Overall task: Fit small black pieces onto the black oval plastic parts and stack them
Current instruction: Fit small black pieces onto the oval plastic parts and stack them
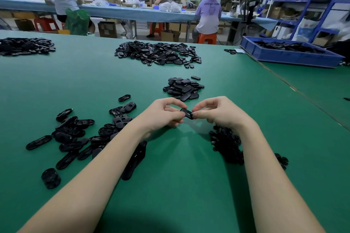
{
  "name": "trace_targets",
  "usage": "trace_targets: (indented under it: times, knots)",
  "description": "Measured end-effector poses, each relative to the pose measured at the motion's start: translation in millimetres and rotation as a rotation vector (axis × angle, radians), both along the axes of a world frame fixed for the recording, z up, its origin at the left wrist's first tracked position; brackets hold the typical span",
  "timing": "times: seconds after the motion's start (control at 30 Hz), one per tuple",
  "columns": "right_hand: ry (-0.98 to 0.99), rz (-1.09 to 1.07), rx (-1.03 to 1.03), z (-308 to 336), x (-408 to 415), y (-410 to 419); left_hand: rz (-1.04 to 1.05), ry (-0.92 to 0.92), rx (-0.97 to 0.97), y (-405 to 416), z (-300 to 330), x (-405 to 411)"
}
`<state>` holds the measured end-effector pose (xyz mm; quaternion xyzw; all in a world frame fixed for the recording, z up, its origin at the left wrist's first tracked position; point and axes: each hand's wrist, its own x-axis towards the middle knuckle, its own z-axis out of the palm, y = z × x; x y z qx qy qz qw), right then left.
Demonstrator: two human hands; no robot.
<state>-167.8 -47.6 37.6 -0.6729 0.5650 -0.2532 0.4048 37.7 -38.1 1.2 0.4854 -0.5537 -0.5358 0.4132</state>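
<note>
- Green mat (170, 185) covers a long workshop bench; other workers sit at a blue table far behind.
- Both hands meet above the mat, pinching one oval part (187, 113) between them, clear of the surface.
- Left hand (162, 114): thumb and forefinger curl onto the oval's left end; remaining fingers tuck beneath.
- Right hand (217, 111): fingertips close on the right end. Whether a small piece sits under them I cannot tell.
- Supply, left of the grip: loose ovals (75, 134) scattered flat.
- Right of the grip, under the right wrist: heap of small pieces (226, 143).
- Just beyond the grip: pile (182, 89), probably finished parts.
- Judgement: fitting step is in hand, not the stacking.
- To do it well: steady the oval with the left pinch, keep its open face up, press the piece square into its seat with the right thumb.
- Risk: a skewed press may pop the piece out, or the oval may twist in so light a pinch.
</note>
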Motion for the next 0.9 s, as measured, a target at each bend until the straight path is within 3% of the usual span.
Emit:
trace_targets:
  times: [0.6, 0.9]
  knots:
    - [-0.16, -0.005, -0.057, -4.3, 2.4, 0.7, -0.004, 0.019, 0.015, 0.3, 1.3, 1.7]
    - [-0.136, 0.001, -0.031, -8.0, 2.9, -2.0, -0.006, 0.009, 0.018, -0.8, 0.4, 2.5]
